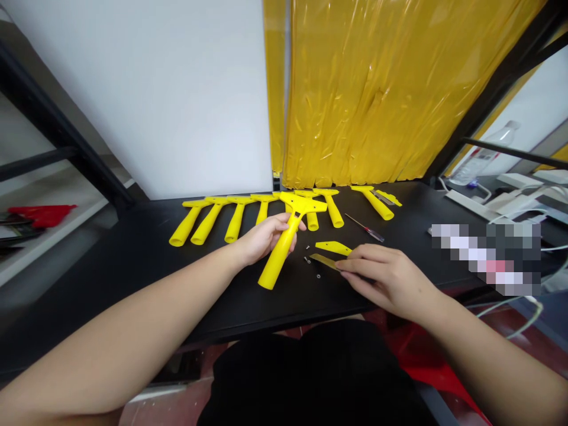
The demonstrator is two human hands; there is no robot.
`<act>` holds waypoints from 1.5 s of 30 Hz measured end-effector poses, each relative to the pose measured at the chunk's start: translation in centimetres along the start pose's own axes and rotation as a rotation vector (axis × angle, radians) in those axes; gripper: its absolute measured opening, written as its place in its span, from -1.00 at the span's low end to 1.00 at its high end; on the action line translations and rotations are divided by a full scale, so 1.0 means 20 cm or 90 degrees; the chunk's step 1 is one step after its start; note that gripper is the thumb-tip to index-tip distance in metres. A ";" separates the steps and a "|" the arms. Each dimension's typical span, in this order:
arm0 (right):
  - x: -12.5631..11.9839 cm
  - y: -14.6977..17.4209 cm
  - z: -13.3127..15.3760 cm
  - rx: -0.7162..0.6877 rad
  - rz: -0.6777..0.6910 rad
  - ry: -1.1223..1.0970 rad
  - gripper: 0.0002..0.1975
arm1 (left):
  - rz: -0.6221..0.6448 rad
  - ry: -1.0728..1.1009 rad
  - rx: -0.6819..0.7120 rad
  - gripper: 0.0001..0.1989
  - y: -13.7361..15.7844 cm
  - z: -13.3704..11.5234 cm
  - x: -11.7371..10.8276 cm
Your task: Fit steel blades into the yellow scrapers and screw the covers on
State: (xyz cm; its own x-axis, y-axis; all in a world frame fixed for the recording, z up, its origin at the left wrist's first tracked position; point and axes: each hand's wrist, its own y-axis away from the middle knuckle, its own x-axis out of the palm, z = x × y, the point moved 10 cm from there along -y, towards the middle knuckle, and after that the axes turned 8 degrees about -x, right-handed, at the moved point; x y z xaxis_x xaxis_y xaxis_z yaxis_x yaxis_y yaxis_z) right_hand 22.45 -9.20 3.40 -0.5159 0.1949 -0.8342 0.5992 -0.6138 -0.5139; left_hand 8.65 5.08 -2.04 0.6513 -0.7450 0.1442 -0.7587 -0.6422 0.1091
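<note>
My left hand (pixel 266 238) is closed round a yellow scraper handle (pixel 278 254), held above the black table with its wide head pointing away from me and its hollow end towards me. Between the thumb and fingers of my right hand (pixel 377 269) is one end of a flat metal blade (pixel 323 260), low over the tabletop. Just beyond the blade lies a yellow cover plate (pixel 332 246), its right end partly behind my fingers. Small screws (pixel 307 260) and a tiny nut (pixel 318 276) are scattered left of the blade.
Several more yellow scraper handles (pixel 239 219) line the back of the black table (pixel 199 296). A screwdriver (pixel 365 228) lies right of centre. Another handle (pixel 376 204) rests at back right beside a blade and cover plate. A plastic bottle (pixel 481 154) and cables stand far right.
</note>
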 end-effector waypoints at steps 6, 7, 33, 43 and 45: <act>-0.16 -0.09 -0.26 0.136 -0.109 -0.096 -0.92 | 0.003 0.017 -0.008 -0.68 -0.01 0.01 -0.02; -0.20 -0.11 -0.33 0.178 -0.144 -0.133 -0.91 | 0.001 0.022 -0.010 -0.68 -0.01 0.01 -0.02; 0.17 -0.36 -0.95 0.421 -0.317 -0.845 -0.86 | -0.047 0.070 -0.016 -0.64 0.02 0.00 -0.05; 0.20 -0.37 -0.93 0.399 -0.283 -0.775 -0.72 | -0.071 0.058 -0.003 -0.68 0.02 -0.03 -0.06; 0.20 -0.38 -0.93 0.396 -0.276 -0.769 -0.72 | -0.070 0.053 -0.008 -0.68 0.01 -0.02 -0.06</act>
State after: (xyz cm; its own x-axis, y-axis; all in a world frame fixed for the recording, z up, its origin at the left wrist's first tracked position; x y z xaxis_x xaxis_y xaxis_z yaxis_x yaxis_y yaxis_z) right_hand 27.24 10.46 0.14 -0.9718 -0.1158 0.2052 0.0630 -0.9669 -0.2471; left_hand 7.64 5.86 -1.83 0.7273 -0.6528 0.2116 -0.6837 -0.7160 0.1409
